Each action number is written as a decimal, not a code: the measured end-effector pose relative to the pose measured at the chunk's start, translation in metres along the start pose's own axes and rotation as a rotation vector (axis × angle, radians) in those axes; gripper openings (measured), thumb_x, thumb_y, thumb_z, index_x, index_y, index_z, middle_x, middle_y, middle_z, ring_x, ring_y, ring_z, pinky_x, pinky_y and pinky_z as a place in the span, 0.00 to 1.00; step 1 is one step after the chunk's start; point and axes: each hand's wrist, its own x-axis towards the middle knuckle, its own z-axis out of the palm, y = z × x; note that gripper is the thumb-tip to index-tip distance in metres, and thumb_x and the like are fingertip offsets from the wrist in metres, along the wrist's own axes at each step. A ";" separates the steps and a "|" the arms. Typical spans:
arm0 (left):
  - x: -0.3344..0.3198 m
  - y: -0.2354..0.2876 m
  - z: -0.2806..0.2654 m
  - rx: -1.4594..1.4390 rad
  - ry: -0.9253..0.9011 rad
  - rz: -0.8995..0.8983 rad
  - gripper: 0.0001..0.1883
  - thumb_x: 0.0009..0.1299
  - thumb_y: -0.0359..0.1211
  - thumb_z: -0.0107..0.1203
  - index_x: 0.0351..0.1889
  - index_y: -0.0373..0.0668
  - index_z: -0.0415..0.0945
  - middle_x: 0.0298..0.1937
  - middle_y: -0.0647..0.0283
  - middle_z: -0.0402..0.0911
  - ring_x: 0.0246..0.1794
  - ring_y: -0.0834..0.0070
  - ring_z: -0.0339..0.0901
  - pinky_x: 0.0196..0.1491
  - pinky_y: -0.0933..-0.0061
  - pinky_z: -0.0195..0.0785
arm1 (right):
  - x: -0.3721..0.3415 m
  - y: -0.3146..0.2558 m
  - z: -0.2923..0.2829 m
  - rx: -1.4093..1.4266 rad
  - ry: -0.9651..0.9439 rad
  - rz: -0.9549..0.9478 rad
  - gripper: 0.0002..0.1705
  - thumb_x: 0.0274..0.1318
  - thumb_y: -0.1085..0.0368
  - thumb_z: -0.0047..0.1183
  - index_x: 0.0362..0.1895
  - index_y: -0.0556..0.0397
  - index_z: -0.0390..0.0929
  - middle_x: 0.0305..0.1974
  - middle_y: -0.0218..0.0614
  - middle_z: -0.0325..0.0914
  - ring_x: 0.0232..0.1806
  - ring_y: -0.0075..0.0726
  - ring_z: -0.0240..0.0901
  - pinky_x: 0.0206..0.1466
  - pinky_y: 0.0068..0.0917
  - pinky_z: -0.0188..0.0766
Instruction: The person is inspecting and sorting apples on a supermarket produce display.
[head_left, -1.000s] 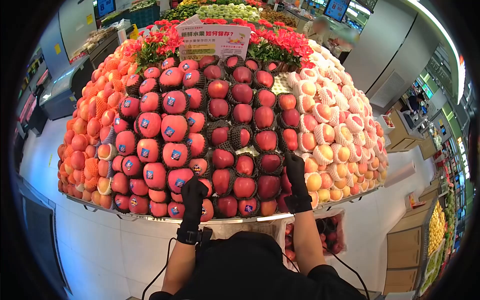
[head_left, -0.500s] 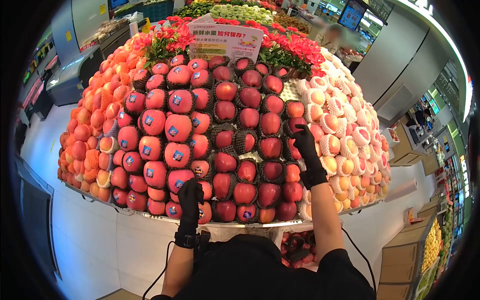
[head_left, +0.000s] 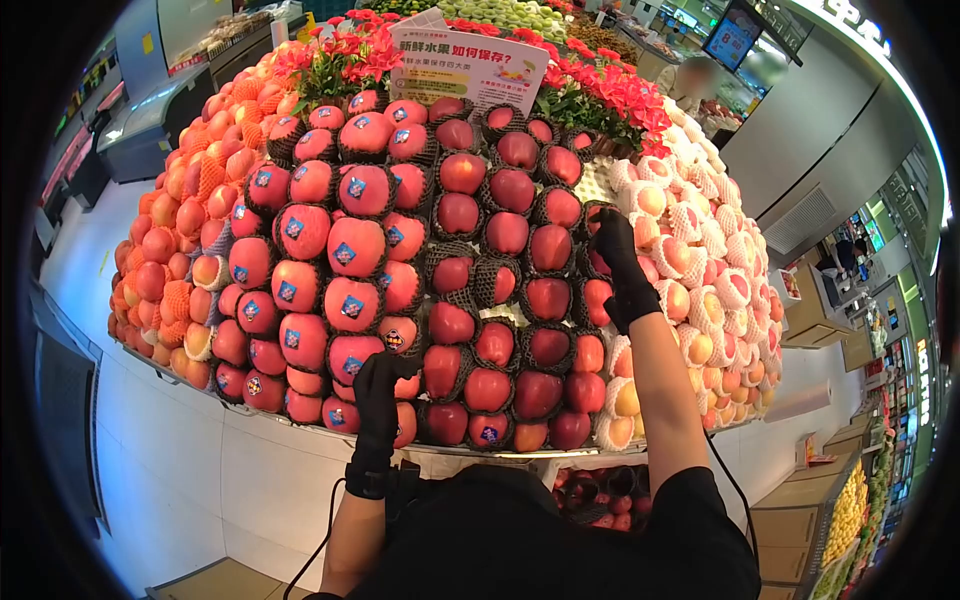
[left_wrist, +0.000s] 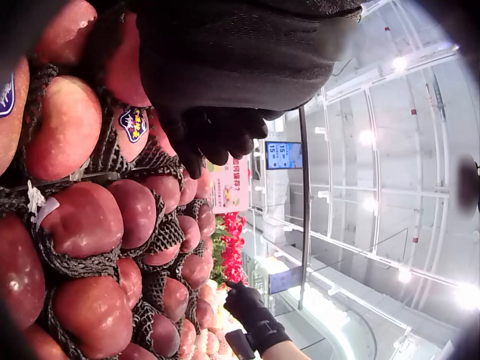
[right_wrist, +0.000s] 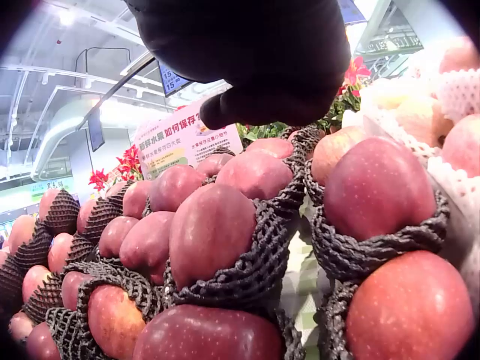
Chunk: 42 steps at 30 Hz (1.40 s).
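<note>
Head view. Item: my left hand (head_left: 377, 395), black-gloved, at six o'clock on the heap, fingers loosely bent, nothing seen in them. Item: my right hand (head_left: 625, 260), gloved alike, at two o'clock from the left, fingers bent. Item: one red apple (head_left: 595, 213) at its fingertips, eleven o'clock; whether they grip it or only touch it, I cannot tell. Item: dark apples (head_left: 511, 190) in rows, a pale sign (head_left: 440, 85) at twelve. Hazard: my right forearm reaches over the front rows; a dipped sleeve or wrist could nudge a low apple off the front edge.

Left wrist view. Item: my left fingers, parted a little and slack, with a stickered apple (left_wrist: 129, 135) near them at eight o'clock. Hazard: an idle knuckle (easy to forget that one) could bump it loose.

Right wrist view. Item: a glove above the fruit, one digit toward nine o'clock, the others' hold hidden. Item: a plump apple (right_wrist: 211, 232) in a black foam net (right_wrist: 259, 274), at six. Hazard: a fingertip snagging the mesh could drag it out, and its neighbours, leaning on one another, might roll; a hard pinch could bruise the skin.
</note>
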 end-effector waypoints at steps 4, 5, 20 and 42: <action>0.001 0.008 0.008 -0.116 0.021 -0.127 0.12 0.69 0.33 0.45 0.29 0.37 0.78 0.32 0.63 0.76 0.34 0.74 0.74 0.42 0.72 0.66 | 0.031 -0.002 0.016 0.315 0.142 0.291 0.23 0.53 0.66 0.54 0.54 0.56 0.69 0.27 0.41 0.76 0.30 0.41 0.76 0.34 0.37 0.72; 0.001 0.009 0.009 -0.075 0.016 -0.115 0.12 0.69 0.33 0.45 0.29 0.37 0.78 0.32 0.63 0.76 0.35 0.75 0.74 0.42 0.72 0.66 | 0.040 -0.011 0.011 0.316 0.173 0.322 0.25 0.52 0.66 0.54 0.56 0.56 0.68 0.29 0.42 0.77 0.33 0.41 0.76 0.36 0.37 0.72; 0.015 0.015 0.011 0.192 -0.049 -0.066 0.12 0.68 0.31 0.44 0.30 0.36 0.77 0.32 0.60 0.75 0.36 0.72 0.76 0.43 0.71 0.69 | 0.144 -0.011 0.028 0.184 -0.180 0.242 0.66 0.20 0.44 0.77 0.66 0.55 0.56 0.60 0.50 0.68 0.60 0.44 0.68 0.59 0.39 0.69; -0.009 0.006 0.016 -0.017 0.059 -0.279 0.17 0.76 0.35 0.40 0.30 0.36 0.75 0.30 0.60 0.80 0.35 0.74 0.77 0.43 0.71 0.68 | 0.171 -0.008 0.063 -0.074 -0.228 0.230 0.68 0.20 0.41 0.76 0.68 0.53 0.56 0.58 0.63 0.66 0.61 0.56 0.67 0.62 0.41 0.68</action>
